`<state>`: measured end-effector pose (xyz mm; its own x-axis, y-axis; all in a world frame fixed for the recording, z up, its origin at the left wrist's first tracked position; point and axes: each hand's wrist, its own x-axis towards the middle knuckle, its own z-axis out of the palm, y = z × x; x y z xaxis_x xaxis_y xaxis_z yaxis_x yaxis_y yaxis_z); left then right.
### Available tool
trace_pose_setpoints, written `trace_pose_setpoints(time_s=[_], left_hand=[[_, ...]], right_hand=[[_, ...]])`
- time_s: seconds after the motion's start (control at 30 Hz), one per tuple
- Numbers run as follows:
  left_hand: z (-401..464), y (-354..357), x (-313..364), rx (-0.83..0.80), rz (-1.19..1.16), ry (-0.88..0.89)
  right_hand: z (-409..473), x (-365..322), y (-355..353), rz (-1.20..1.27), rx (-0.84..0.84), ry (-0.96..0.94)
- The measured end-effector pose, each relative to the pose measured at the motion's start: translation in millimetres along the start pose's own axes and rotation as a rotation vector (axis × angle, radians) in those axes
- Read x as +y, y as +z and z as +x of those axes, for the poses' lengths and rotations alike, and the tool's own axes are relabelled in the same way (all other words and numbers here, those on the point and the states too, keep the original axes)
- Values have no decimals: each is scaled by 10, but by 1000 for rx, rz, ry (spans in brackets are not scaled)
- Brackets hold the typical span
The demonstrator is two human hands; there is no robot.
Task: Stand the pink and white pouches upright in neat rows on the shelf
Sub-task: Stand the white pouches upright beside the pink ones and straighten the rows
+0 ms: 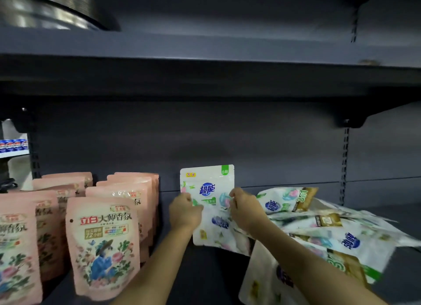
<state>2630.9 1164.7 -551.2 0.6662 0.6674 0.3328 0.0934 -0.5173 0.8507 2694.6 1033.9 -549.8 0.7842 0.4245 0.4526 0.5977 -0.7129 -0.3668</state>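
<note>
Pouch film felt light, soft and slippery, so my left hand (185, 211) and right hand (242, 208) pinched the side edges of a white pouch (206, 186), apparently upright at the shelf (205, 272) back, right of the pink pouches (102, 247).

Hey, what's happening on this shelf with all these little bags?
A person is stocking a dark shelf. Both hands, left hand and right hand, hold a white pouch upright near the back panel, with another white pouch just in front of it. To the left, pink pouches already stand in rows. To the right, a heap of white pouches lies tumbled flat, not yet stood up.
</note>
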Motion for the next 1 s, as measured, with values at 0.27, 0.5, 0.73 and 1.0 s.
trace_pose_setpoints(time_s=[0.27, 0.5, 0.73, 1.0], left_hand=[[-193, -598, 847, -156, -94, 444], [-350, -907, 1166, -221, 116, 779], [-435, -852, 1169, 229, 426, 893], [-512, -558, 667, -248, -262, 79]], right_hand=[[-251, 184, -511, 890, -36, -6], [-420, 176, -766, 975, -339, -40], [-516, 159, -769, 1136, -304, 13], [-519, 256, -638, 1333, -180, 70]])
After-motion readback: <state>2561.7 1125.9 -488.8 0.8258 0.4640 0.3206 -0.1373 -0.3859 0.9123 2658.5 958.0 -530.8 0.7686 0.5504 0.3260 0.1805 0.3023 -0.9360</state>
